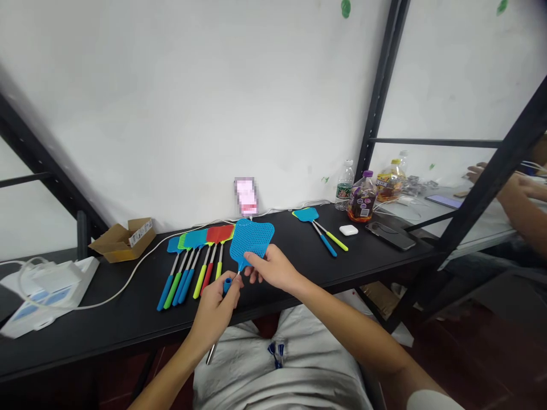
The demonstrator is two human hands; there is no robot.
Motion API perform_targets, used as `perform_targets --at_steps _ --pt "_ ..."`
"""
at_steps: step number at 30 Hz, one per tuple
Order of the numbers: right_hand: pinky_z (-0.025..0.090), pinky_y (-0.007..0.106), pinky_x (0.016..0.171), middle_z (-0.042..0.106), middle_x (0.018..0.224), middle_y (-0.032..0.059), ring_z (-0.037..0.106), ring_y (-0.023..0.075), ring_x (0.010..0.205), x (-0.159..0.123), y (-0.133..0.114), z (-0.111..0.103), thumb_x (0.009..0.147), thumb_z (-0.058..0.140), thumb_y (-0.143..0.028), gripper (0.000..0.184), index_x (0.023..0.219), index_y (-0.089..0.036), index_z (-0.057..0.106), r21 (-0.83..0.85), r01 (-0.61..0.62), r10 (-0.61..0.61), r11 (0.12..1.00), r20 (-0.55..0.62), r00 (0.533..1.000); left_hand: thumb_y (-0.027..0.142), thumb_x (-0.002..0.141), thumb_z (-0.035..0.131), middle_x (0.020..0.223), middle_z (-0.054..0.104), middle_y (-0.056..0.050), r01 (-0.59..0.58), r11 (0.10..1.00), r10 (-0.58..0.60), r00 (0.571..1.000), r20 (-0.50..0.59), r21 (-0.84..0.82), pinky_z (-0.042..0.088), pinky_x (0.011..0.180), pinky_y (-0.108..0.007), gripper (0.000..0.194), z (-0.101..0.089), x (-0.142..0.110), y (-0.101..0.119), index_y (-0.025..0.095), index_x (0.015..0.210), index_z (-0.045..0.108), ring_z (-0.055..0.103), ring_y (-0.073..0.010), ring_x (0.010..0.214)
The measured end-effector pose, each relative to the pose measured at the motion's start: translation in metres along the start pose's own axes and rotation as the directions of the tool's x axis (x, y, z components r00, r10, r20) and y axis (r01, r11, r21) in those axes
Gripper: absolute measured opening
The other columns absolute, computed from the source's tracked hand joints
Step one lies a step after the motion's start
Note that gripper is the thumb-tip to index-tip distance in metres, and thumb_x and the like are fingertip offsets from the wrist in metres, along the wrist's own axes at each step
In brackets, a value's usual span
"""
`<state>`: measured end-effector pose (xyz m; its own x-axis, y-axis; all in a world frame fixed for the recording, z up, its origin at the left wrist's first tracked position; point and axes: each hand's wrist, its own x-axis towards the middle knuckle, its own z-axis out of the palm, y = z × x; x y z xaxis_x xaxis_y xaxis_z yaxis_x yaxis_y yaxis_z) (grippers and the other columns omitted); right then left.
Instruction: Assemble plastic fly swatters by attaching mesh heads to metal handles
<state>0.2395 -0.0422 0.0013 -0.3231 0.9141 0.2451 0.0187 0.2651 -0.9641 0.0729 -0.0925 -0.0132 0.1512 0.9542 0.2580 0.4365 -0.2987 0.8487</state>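
A blue perforated fly swatter (252,236) is held up in front of me at the table's front edge. My right hand (276,267) pinches it at the base of its head, near the neck. Below, my left hand (217,302) is closed round its thin shaft and a short blue piece (227,285). A bare metal rod end sticks out under my left hand; how it joins the swatter is hidden by my fingers. To the left lies a row of several fly swatters (188,267) with blue, green, yellow and red handles. Two more swatters (318,228) lie at the right.
A phone (247,196) leans on the wall. On the black table (128,296) are an open cardboard box (123,239), a white box with cables (55,290), a white earbud case (348,230), a dark phone (390,236) and bottles (362,196). Another person's hands (508,182) show far right.
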Motion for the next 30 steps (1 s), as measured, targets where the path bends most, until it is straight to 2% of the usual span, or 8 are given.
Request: perform_targets --at_steps 4,9,14,19,23,27,30 --pt "0.043 0.019 0.043 0.066 0.066 0.0041 0.061 0.0105 0.049 -0.002 -0.004 -0.001 0.089 0.053 -0.045 0.038 0.068 -0.015 0.061 -0.018 -0.009 0.011 1.0 0.094 0.996 0.052 0.094 0.044 0.046 0.036 0.008 0.031 0.997 -0.029 0.999 0.024 -0.075 0.026 0.045 -0.021 0.037 0.002 -0.001 -0.001 0.019 0.081 0.053 0.031 -0.0088 0.043" --pt "0.044 0.019 0.044 0.065 0.065 0.0024 0.061 0.0102 0.049 0.001 -0.004 -0.016 0.084 0.062 -0.054 0.04 0.074 -0.015 0.062 -0.07 -0.012 0.022 0.997 0.149 0.989 0.05 0.094 0.045 0.045 0.034 0.009 0.05 0.985 -0.048 0.999 0.014 -0.167 0.024 0.042 -0.019 0.035 0.003 0.002 -0.01 0.019 0.079 0.051 0.029 -0.0078 0.041" --pt "0.044 0.019 0.043 0.067 0.065 0.0043 0.062 0.0115 0.05 0.007 0.002 -0.023 0.082 0.061 -0.061 0.048 0.075 -0.014 0.062 -0.14 -0.085 0.106 0.986 0.15 0.983 0.043 0.094 0.047 0.046 0.034 0.009 0.042 0.974 -0.053 0.998 -0.041 -0.222 0.024 0.042 -0.018 0.031 0.001 0.005 -0.015 0.019 0.075 0.048 0.028 -0.0065 0.04" --pt "0.042 0.018 0.041 0.061 0.054 0.0013 0.058 0.0104 0.044 0.007 0.007 -0.022 0.082 0.063 -0.059 0.047 0.066 -0.015 0.059 -0.22 -0.042 0.06 0.975 0.075 0.995 0.04 0.093 0.051 0.043 0.033 0.01 0.064 0.938 -0.085 0.995 -0.046 -0.34 0.02 0.039 -0.017 0.029 0.001 0.001 -0.008 0.02 0.073 0.046 0.026 -0.0053 0.038" --pt "0.039 0.019 0.038 0.056 0.046 0.0005 0.054 0.0101 0.037 0.002 0.003 -0.014 0.087 0.056 -0.058 0.051 0.058 -0.016 0.057 -0.292 -0.038 0.055 0.956 0.047 0.997 0.041 0.092 0.052 0.041 0.033 0.01 0.049 0.905 -0.064 0.998 -0.022 -0.422 0.019 0.037 -0.018 0.03 0.0 -0.001 -0.004 0.02 0.072 0.047 0.026 -0.0053 0.035" --pt "0.047 0.02 0.05 0.069 0.07 0.0049 0.066 0.0138 0.06 -0.013 -0.011 -0.002 0.09 0.055 -0.051 0.039 0.08 -0.015 0.067 -0.23 0.059 -0.038 0.971 0.095 0.995 0.043 0.093 0.052 0.041 0.036 0.009 0.03 0.937 -0.047 0.998 -0.041 -0.348 0.02 0.038 -0.019 0.032 -0.002 -0.002 -0.005 0.019 0.072 0.049 0.029 -0.0056 0.035" --pt "0.05 0.022 0.057 0.071 0.082 0.0062 0.067 0.0163 0.073 -0.021 -0.018 0.006 0.086 0.06 -0.053 0.039 0.091 -0.015 0.068 -0.173 0.094 -0.064 0.98 0.167 0.984 0.046 0.093 0.051 0.04 0.037 0.008 0.018 0.967 -0.032 0.998 -0.049 -0.256 0.021 0.039 -0.019 0.036 0.0 -0.005 -0.003 0.018 0.07 0.051 0.031 -0.0058 0.036"
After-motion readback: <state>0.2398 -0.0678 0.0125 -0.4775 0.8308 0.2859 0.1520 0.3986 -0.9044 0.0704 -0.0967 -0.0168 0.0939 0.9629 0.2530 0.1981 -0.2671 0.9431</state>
